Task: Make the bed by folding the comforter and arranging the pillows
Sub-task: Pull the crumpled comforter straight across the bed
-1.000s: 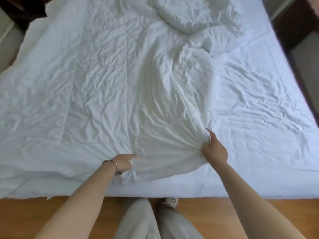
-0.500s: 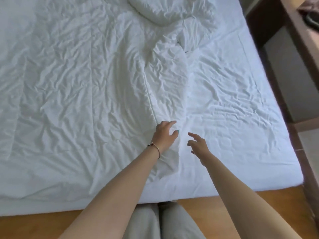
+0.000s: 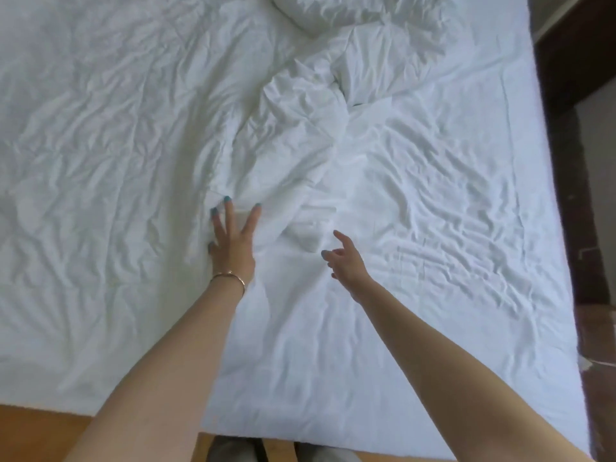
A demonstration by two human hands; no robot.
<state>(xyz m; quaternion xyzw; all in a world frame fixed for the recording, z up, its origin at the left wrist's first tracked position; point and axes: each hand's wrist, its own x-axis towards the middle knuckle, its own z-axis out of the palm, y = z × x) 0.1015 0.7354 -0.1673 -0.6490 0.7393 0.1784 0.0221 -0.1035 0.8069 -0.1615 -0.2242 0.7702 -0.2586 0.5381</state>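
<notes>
A white, wrinkled comforter (image 3: 110, 155) covers the left and middle of the bed, with its edge bunched into a ridge running up the centre. My left hand (image 3: 233, 241) lies flat on that edge, fingers spread, a thin bracelet on the wrist. My right hand (image 3: 345, 258) hovers just to the right over the bare white sheet (image 3: 450, 211), fingers apart and holding nothing. A puffy white pillow (image 3: 353, 11) sits at the top edge, partly cut off.
The mattress's front edge (image 3: 300, 438) meets a wooden floor (image 3: 40, 431) at the bottom. A dark wooden frame or furniture (image 3: 573, 61) runs along the bed's right side. My legs show below the mattress edge.
Both hands let go of the gathered comforter corner and reached forward. The left hand now presses flat on the comforter's edge; the view has shifted closer and to the right.
</notes>
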